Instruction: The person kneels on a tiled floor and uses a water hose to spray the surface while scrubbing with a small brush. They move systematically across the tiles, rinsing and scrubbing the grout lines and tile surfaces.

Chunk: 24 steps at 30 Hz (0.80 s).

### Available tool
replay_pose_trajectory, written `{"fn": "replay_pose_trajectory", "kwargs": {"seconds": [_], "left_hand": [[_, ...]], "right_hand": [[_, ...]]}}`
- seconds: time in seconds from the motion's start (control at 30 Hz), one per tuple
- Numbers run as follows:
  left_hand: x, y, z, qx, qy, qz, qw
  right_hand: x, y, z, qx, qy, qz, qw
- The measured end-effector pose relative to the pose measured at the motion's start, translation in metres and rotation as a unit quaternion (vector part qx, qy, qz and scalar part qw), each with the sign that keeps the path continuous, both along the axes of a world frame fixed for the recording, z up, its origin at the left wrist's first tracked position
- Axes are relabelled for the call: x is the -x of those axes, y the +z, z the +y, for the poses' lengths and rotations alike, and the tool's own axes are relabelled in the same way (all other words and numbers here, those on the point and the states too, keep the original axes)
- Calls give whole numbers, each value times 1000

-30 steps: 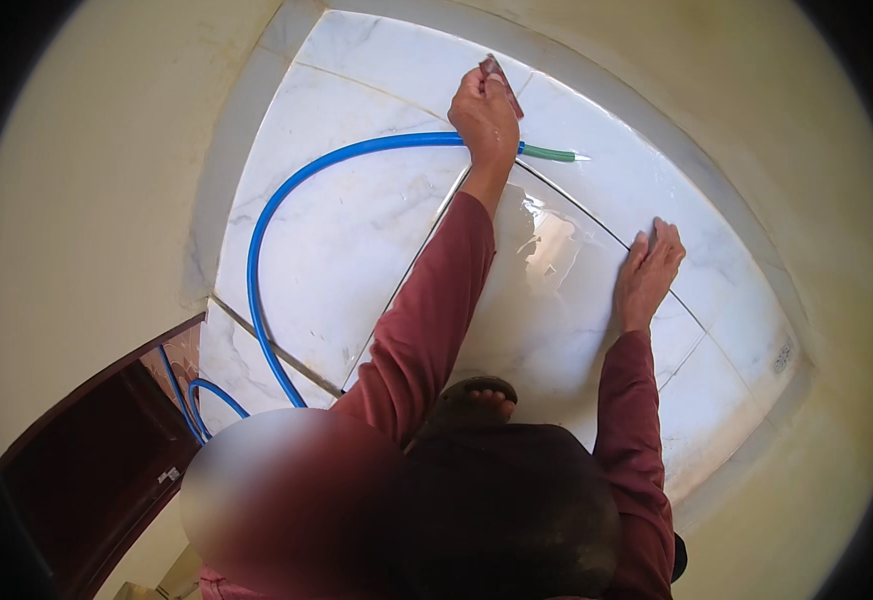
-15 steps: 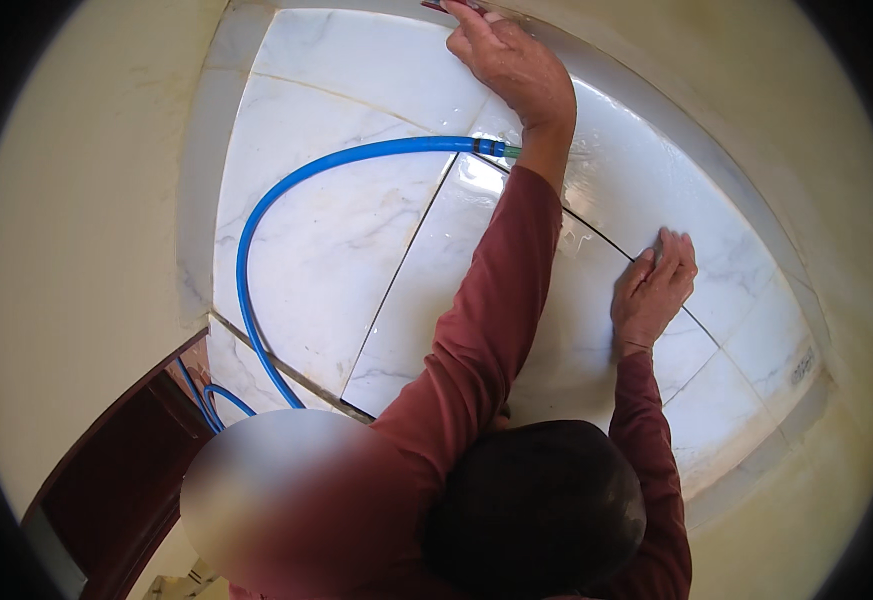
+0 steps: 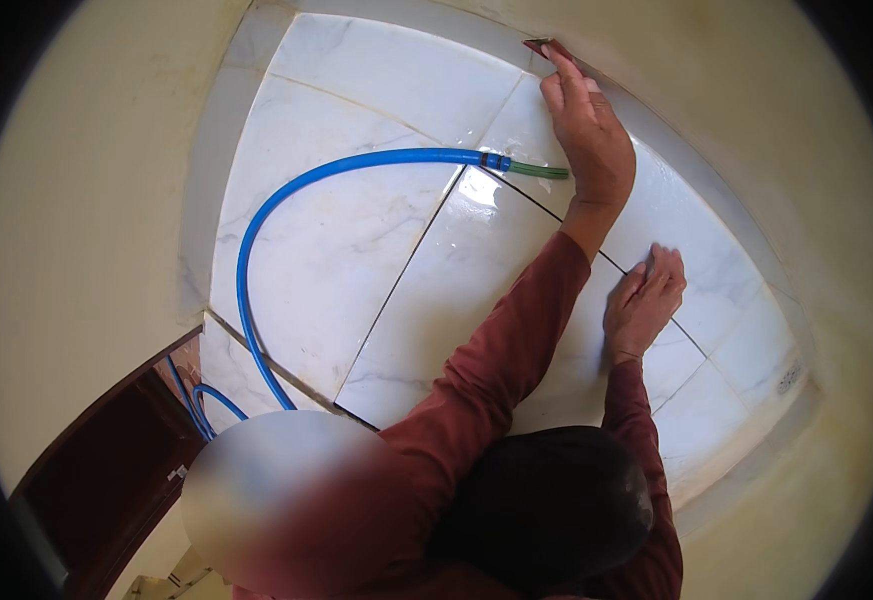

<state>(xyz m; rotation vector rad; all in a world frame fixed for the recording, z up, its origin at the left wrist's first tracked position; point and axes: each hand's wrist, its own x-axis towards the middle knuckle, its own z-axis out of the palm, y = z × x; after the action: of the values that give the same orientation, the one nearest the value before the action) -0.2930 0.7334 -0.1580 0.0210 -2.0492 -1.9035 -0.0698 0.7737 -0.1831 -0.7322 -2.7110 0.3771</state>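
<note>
Stretched toward the far edge, my left hand (image 3: 596, 138) is closed on a small flat dark-red piece (image 3: 539, 46), held against the grey skirting tiles (image 3: 486, 32) where they meet the wall. Its exact kind cannot be made out. My right hand (image 3: 644, 305) lies on the wet white marble-patterned floor tiles (image 3: 411, 320), fingers stretched out and holding nothing visible. Just left of my left wrist, a blue hose (image 3: 346, 163) ends in a thin green tube (image 3: 539, 171) lying on the tiles.
Cream walls (image 3: 86, 230) enclose the tiled corner. A small round floor drain (image 3: 789, 378) sits at the right. At lower left stands a dark brown door (image 3: 106, 480), with more hose coiled beside it. A dark rounded shape (image 3: 536, 510) fills the lower middle.
My left hand has moved right along the skirting with the dark-red piece, uncovering the green tube. My right hand stays on the floor with little movement. The view has shifted slightly.
</note>
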Motion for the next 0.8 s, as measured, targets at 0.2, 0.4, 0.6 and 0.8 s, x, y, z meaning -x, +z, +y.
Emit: {"fn": "replay_pose_trajectory", "kwargs": {"seconds": [0.2, 0.4, 0.6, 0.8], "left_hand": [[9, -12, 3, 17, 40, 0, 999], [39, -31, -15, -92, 26, -71, 993], [-16, -22, 18, -15, 16, -93, 995], [11, -26, 5, -41, 43, -95, 994]], "right_hand": [[-2, 1, -7, 7, -2, 2, 1000], [-5, 3, -5, 11, 8, 6, 1000], [-4, -2, -4, 13, -1, 5, 1000], [-5, 2, -6, 5, -12, -3, 1000]]}}
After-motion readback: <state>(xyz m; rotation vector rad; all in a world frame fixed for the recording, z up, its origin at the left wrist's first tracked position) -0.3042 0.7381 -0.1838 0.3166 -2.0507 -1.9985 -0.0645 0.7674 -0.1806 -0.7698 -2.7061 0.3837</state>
